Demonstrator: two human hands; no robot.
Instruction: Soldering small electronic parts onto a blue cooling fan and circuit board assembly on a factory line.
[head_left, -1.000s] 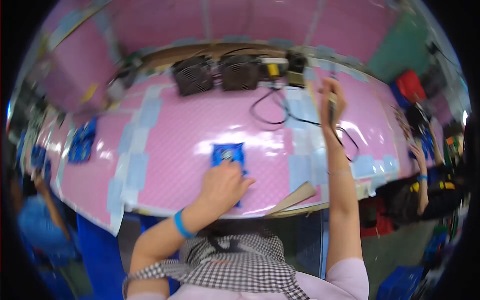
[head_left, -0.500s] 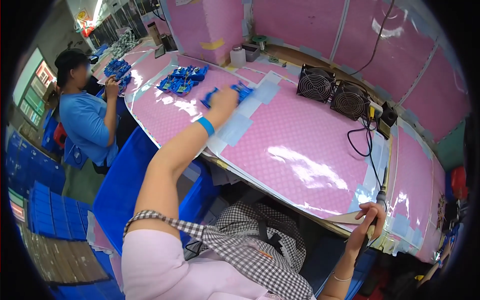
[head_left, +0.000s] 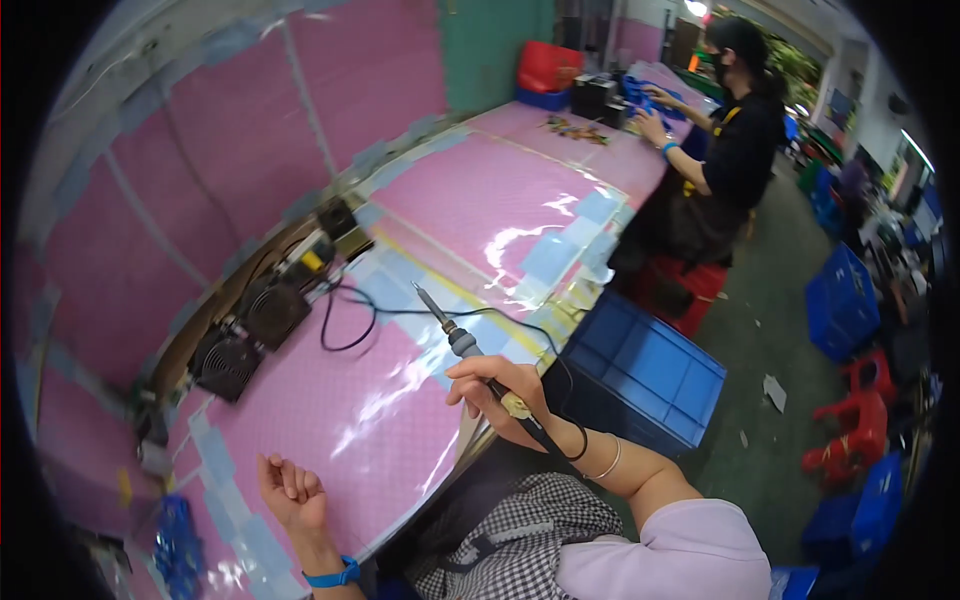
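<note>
My right hand (head_left: 515,390) is wrapped round the handle of a soldering iron (head_left: 462,342), whose bare metal tip points up and away over the table. Its black cord loops past my wrist and runs back across the work surface. Lower left, above the pink sheet, my left hand (head_left: 292,492) has nothing in it. Its fingers are loosely bent and somewhat apart, and a blue band circles the wrist. Left of that hand lie blue plastic parts (head_left: 178,548), blurred near the picture's rim.
Two black fans (head_left: 272,308) stand along the back wall beside a small dark stand (head_left: 342,222). A co-worker (head_left: 738,130) handles blue parts at the table's far end. To the right of my table is a blue crate (head_left: 640,365); red stools (head_left: 850,420) stand on the floor.
The view has swung to the right. My left hand has come away from the blue parts, empty. My right hand, still gripping the soldering iron, is now over the table's front edge.
</note>
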